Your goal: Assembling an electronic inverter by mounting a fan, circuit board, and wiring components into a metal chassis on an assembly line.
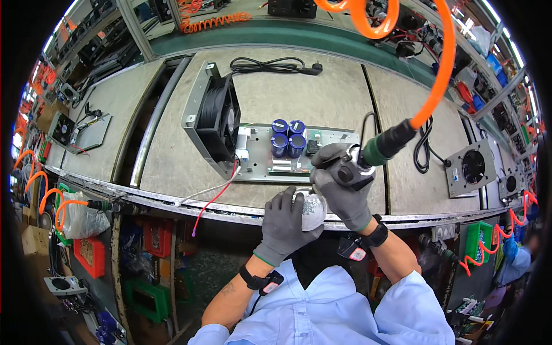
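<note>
Left hand (284, 227) is cupping a round dish (314, 222) of small metal pieces (311, 204) at the bench edge (402, 219); keeping it level should prevent spills. Right hand (345, 198) is gripping a hose-fed power tool (378, 152) by the fan-bearing chassis (260, 150); steadying it should protect the blue cylinders (287, 140) beyond.

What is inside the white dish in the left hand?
Small, shiny pieces lie in the dish. The left hand covers its left side, so anything there cannot be seen.
</note>
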A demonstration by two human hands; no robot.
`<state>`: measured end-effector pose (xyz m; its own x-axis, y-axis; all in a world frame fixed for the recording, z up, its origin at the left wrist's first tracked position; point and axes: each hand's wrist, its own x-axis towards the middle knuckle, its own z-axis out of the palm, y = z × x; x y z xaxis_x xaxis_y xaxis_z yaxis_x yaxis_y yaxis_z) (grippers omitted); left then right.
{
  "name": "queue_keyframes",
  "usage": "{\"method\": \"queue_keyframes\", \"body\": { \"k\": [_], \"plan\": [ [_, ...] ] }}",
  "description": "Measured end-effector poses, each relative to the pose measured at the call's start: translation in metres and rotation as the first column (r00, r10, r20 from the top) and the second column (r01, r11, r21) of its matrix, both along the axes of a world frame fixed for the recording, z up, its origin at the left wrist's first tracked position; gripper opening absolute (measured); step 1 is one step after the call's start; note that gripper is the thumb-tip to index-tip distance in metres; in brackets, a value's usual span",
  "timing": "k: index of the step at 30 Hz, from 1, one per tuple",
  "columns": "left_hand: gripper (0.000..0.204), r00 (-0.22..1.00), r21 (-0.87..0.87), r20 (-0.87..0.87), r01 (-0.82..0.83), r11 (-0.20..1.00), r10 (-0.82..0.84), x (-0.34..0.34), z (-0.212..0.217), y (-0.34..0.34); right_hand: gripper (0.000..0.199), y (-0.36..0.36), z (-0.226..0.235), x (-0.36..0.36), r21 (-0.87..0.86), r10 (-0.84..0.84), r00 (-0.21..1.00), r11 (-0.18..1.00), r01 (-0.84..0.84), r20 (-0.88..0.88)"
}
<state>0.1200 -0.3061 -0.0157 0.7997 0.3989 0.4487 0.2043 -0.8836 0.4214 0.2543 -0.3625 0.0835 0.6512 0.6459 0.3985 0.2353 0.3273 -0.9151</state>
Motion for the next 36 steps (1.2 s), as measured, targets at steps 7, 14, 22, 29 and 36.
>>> {"method": "queue_keyframes", "body": {
  "k": [7, 14, 22, 29, 36],
  "plan": [
    [0.076, 1.0, 0.01, -0.001, -0.016, 1.0, 0.016, 0.0, -0.005, 0.0, 0.026, 0.002, -0.022, 0.0, 0.012, -0.007, 0.998, 1.0, 0.007, -0.058],
    [0.075, 0.999, 0.008, -0.049, -0.011, 1.0, 0.011, 0.001, 0.001, 0.001, 0.025, 0.011, -0.006, 0.007, -0.009, -0.011, 0.993, 1.0, 0.01, -0.121],
    [0.074, 0.998, -0.007, -0.05, -0.025, 1.0, 0.025, 0.004, 0.002, 0.0, 0.023, 0.054, 0.037, 0.082, 0.184, -0.178, 0.984, 0.968, 0.169, 0.033],
    [0.073, 0.996, -0.011, -0.08, -0.029, 1.0, 0.028, 0.004, 0.003, 0.001, 0.02, 0.088, 0.013, 0.11, 0.092, -0.26, 0.964, 0.96, 0.264, -0.057],
    [0.074, 0.992, 0.023, -0.115, -0.043, 0.999, 0.046, 0.005, -0.002, -0.002, 0.012, 0.099, 0.0, 0.129, 0.065, -0.193, 0.978, 0.98, 0.188, 0.076]
  ]
}}
